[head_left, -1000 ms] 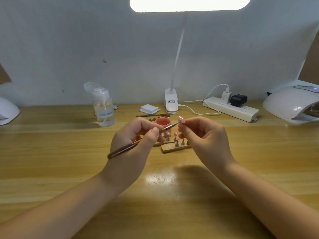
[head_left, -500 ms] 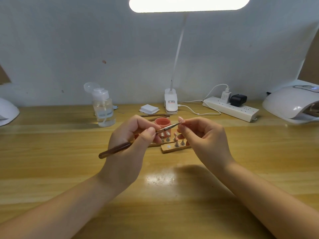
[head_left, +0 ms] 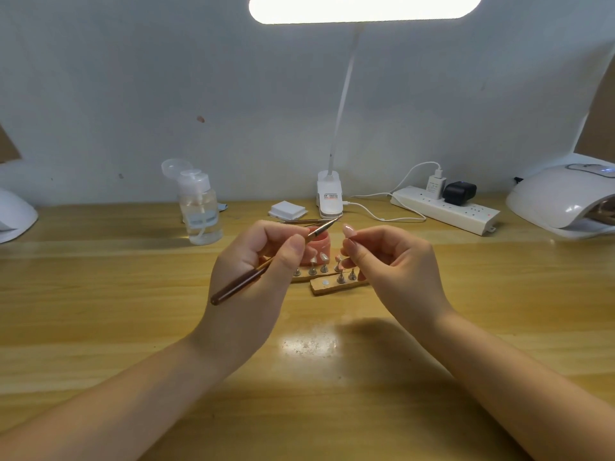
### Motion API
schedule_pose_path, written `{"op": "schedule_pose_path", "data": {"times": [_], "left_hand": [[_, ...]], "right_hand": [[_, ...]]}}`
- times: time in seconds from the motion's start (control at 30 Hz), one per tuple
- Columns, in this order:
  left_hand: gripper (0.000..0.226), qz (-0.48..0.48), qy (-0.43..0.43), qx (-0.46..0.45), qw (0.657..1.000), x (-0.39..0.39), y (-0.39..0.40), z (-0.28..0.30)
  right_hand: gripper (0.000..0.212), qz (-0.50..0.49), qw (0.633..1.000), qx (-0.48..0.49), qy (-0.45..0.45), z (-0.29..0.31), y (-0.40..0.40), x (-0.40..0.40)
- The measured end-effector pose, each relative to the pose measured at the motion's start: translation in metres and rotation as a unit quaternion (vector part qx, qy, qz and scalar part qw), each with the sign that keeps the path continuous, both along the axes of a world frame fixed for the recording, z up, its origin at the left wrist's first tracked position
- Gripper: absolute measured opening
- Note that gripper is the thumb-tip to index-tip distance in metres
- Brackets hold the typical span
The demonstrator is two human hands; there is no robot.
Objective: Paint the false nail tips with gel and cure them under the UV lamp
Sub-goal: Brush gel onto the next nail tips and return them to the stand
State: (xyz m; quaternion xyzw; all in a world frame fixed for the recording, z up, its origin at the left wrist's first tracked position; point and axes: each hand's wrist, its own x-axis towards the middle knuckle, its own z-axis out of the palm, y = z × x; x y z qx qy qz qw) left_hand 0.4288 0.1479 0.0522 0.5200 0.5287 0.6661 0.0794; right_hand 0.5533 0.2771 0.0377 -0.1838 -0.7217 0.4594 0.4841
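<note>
My left hand [head_left: 256, 277] grips a thin brown-handled brush [head_left: 244, 284], its tip pointing up and right near the pink gel pot [head_left: 318, 245]. My right hand [head_left: 392, 264] pinches a pale pink false nail tip [head_left: 349, 231] on its small stand, held upright just right of the brush tip and apart from it. Behind my hands, two wooden holder strips [head_left: 332, 287] carry several more nail tips on metal pegs. A white UV lamp [head_left: 565, 202] stands at the far right of the desk.
A clear pump bottle [head_left: 199, 211] stands back left with its cap flipped open. Near the wall are white pads [head_left: 287, 209], a clip lamp base [head_left: 329, 197], a power strip [head_left: 446, 207] with plugs, and spare brushes [head_left: 299, 221]. Another white device [head_left: 13, 214] sits far left.
The brush tip has lifted away from the nail tip and tilted upward. My right hand has kept the nail tip in nearly the same place.
</note>
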Motion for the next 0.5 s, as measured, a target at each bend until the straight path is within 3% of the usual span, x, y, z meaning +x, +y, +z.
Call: {"op": "schedule_pose_path", "data": {"times": [0.33,0.5], "left_hand": [[0.009,-0.011,-0.007,0.009,1.000,0.0001,-0.0008,0.0000],[0.010,-0.006,0.008,-0.030,1.000,0.0003,0.0003,-0.0021]], "right_hand": [[0.011,-0.025,0.999,0.035,-0.021,-0.0034,0.0043,0.0003],[0.014,-0.066,0.992,0.096,-0.041,-0.0041,0.0049,0.0004]]}}
